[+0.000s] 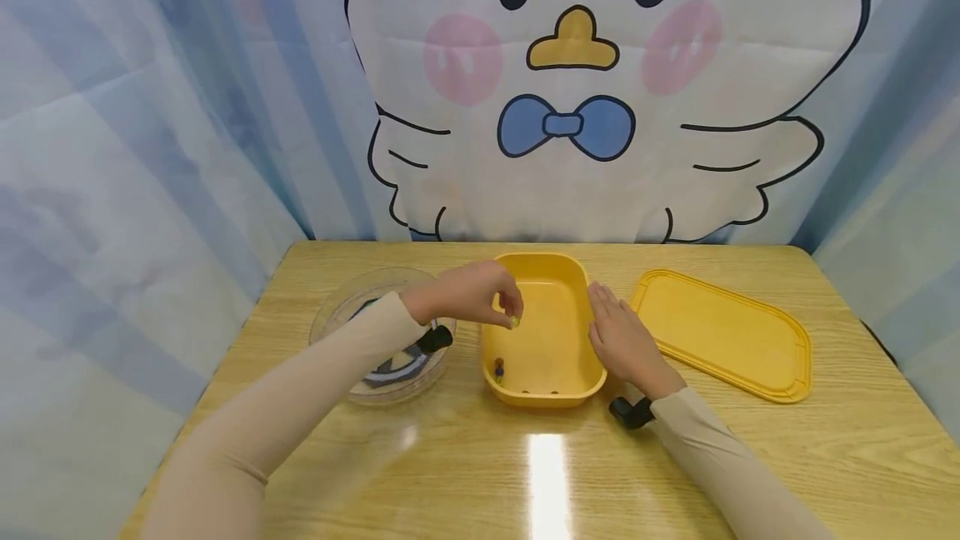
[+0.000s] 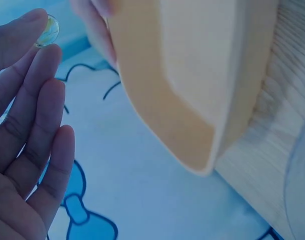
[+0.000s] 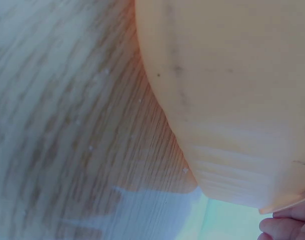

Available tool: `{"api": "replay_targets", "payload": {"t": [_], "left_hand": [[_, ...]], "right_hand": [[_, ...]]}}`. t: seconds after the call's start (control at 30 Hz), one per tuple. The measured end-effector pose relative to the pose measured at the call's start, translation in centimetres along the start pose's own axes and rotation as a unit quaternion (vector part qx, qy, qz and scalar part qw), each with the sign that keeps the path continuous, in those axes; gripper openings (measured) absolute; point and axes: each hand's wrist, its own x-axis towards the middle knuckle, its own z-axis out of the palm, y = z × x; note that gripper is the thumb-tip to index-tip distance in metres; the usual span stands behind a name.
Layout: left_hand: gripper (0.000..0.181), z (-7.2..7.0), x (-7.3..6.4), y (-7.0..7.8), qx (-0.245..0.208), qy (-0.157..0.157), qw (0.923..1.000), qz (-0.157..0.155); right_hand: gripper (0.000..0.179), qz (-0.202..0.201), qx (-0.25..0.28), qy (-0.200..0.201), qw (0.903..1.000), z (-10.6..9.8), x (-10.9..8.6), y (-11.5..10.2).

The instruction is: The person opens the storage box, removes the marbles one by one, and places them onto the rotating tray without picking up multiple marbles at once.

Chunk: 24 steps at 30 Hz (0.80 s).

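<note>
My left hand [image 1: 476, 292] is over the left side of a yellow plastic tub [image 1: 543, 400]. Between thumb and fingertips it pinches a clear glass marble [image 2: 48, 31] with a yellow swirl inside; the other fingers are loosely bent. Against the tub's right rim lies my right hand [image 1: 626, 344], its fingers fairly straight along the edge. In the right wrist view only a few fingers [image 3: 287, 227] show, beside the rim. Several small dark marbles [image 1: 499, 370] lie in the tub's near left corner.
Left of the tub, partly behind my left forearm, stands a clear round bowl [image 1: 431, 377] with a dark and white pattern showing in it. A yellow lid [image 1: 723, 332] lies flat on the wooden table [image 1: 450, 473] to the right. A printed curtain [image 1: 562, 190] hangs behind.
</note>
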Motion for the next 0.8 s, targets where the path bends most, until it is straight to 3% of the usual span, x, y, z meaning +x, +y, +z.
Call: {"api": "replay_targets", "payload": {"t": [0.37, 0.6, 0.8], "left_hand": [[0.009, 0.2, -6.3, -3.2, -0.026, 0.055, 0.9937, -0.094], [0.013, 1.9, -9.7, -6.0, -0.044, 0.099, 0.9798, -0.168], [0.009, 3.1, -11.9, -7.8, -0.066, 0.126, 0.9665, -0.214]], "right_hand": [[0.054, -0.009, 0.002, -0.005, 0.9999, -0.1, 0.0, 0.1], [0.054, -0.008, 0.004, -0.007, 0.9999, 0.0, 0.1, 0.1], [0.055, -0.006, 0.008, -0.016, 0.9998, 0.0, 0.2, 0.2]]}}
